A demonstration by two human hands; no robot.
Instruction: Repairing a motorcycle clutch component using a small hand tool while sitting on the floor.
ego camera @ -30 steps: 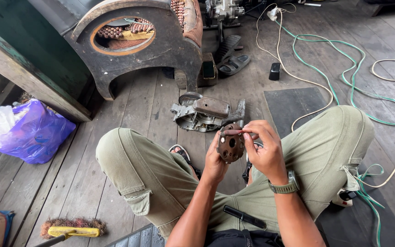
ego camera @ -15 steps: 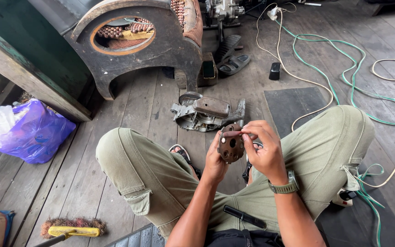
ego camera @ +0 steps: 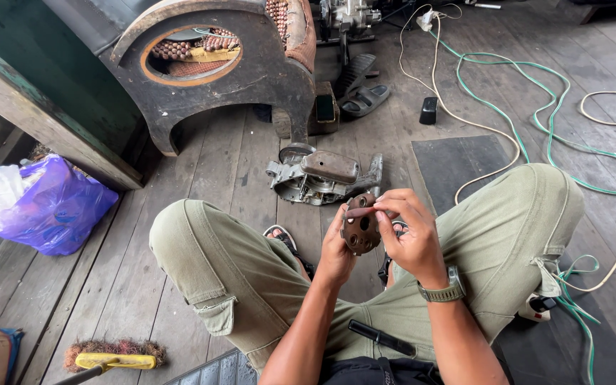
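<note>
I sit cross-legged on a wooden plank floor in olive trousers. My left hand holds a round rusty-brown metal part with holes from below and behind. My right hand, with a watch at the wrist, presses a small strip of brownish abrasive paper against the top rim of that part with thumb and fingers. A dark pen-like tool lies across my lap.
A grey engine casing lies on the floor ahead of my knees. Beyond it stand a dark curved machine body and sandals. Green and white cables run at right, a purple plastic bag at left, a brush near left.
</note>
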